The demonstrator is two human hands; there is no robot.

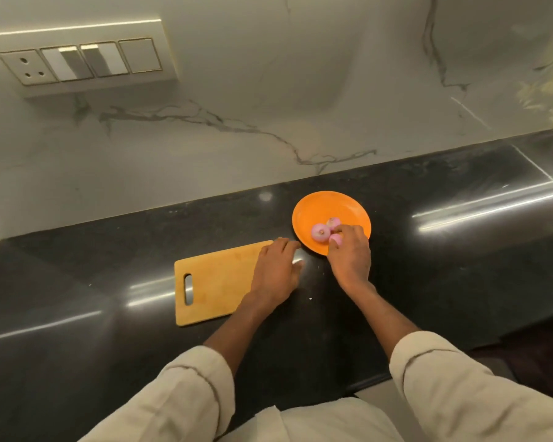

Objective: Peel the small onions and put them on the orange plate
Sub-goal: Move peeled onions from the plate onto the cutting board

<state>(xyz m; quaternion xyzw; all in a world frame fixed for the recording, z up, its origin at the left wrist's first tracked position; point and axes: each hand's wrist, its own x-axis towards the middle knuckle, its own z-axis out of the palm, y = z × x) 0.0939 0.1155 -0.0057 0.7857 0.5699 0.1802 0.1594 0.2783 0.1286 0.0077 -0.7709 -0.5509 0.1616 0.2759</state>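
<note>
Black counter (428,282); right hand (351,260) hides onion (336,240) (partly) on orange plate (320,205).

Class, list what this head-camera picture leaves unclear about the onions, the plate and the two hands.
- Third small pink onion: head view, mostly hidden under the right hand; grip unclear.
- Round orange plate: near rim covered by that hand.
- Wooden chopping board: right end hidden under the left hand.
- Peeled pink onions: too small to check for leftover skin.

right hand (348,253) holds peeled onion (335,240) over orange plate (320,207) | left hand (276,269) flat on cutting board (216,279)
</note>
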